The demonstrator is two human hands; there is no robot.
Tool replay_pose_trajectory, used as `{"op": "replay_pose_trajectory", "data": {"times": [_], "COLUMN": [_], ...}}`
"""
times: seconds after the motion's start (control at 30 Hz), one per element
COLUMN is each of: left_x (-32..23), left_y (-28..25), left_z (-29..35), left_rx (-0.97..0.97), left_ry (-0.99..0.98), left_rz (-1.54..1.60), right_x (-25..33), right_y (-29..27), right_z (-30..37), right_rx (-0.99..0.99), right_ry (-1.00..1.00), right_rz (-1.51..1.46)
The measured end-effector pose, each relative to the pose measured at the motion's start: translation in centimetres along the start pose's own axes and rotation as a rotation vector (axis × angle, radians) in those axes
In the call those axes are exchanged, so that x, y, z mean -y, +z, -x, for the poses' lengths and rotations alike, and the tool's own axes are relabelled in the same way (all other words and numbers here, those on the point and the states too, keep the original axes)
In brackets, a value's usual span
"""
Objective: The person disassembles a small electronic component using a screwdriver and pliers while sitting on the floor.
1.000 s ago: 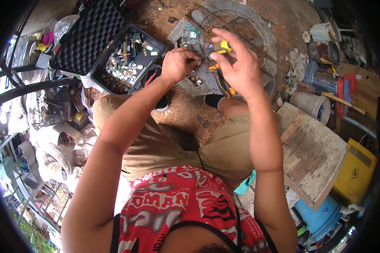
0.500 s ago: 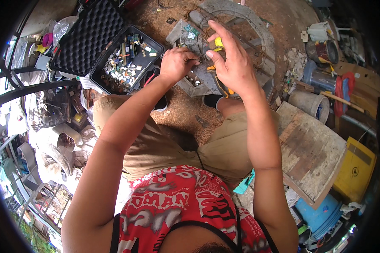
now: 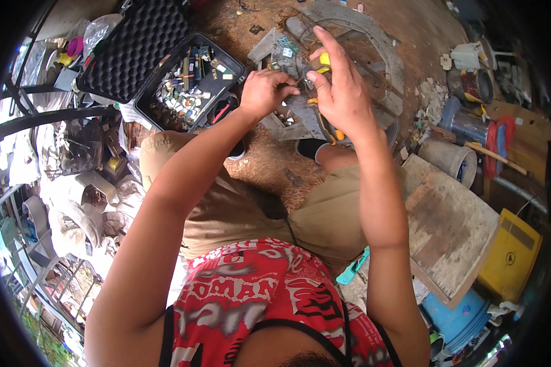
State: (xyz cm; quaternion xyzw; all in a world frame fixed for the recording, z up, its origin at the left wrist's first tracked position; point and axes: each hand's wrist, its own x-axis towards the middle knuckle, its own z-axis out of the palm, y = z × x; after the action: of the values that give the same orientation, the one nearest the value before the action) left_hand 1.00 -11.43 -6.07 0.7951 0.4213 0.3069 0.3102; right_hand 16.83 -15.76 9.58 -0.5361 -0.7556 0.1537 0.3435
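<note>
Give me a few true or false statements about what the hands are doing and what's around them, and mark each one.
1. The right hand holds a yellow-handled tool. True.
2. The left hand rests inside the open black case. False: it is raised beside the right hand, apart from the case.
3. The case's foam-lined lid is open. True.
4. The yellow box lies at the person's left. False: it lies at the right.

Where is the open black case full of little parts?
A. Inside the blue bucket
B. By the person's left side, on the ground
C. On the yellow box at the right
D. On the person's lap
B. The black case lies open on the ground to the left of the left hand, its foam lid flung back, far from the yellow box.
</note>
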Motion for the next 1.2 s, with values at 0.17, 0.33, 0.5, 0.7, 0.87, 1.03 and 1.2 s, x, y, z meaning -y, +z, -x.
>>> {"op": "replay_pose_trajectory", "data": {"times": [0.17,0.33,0.5,0.7,0.87,1.03,1.2], "left_x": [0.1,0.0,-0.7,-1.0,-1.0,-1.0,-0.5], "left_y": [-0.4,-0.5,-0.6,-1.3,-0.9,-0.8,-0.6], "left_z": [-0.3,-1.0,-0.7,-0.6,-0.5,-0.6,-0.3], "left_rx": [0.010,0.070,0.023,0.098,0.089,0.092,0.040], "left_ry": [0.003,-0.053,-0.031,-0.055,-0.036,-0.063,-0.002], "left_rz": [0.002,0.019,-0.019,-0.043,-0.026,-0.013,-0.014], "right_x": [0.1,0.6,0.9,0.1,-3.7,-4.3,-3.5], "right_y": [-0.1,0.0,-0.3,-2.9,-0.8,1.3,-2.2], "right_z": [-0.2,-1.1,-1.1,1.4,7.9,9.4,8.2], "right_rx": [0.038,0.079,0.087,-0.143,0.358,0.632,0.308], "right_ry": [-0.005,-0.008,0.003,0.068,0.459,0.580,0.688], "right_rz": [0.031,0.039,0.048,-0.218,0.377,0.490,0.239]}}
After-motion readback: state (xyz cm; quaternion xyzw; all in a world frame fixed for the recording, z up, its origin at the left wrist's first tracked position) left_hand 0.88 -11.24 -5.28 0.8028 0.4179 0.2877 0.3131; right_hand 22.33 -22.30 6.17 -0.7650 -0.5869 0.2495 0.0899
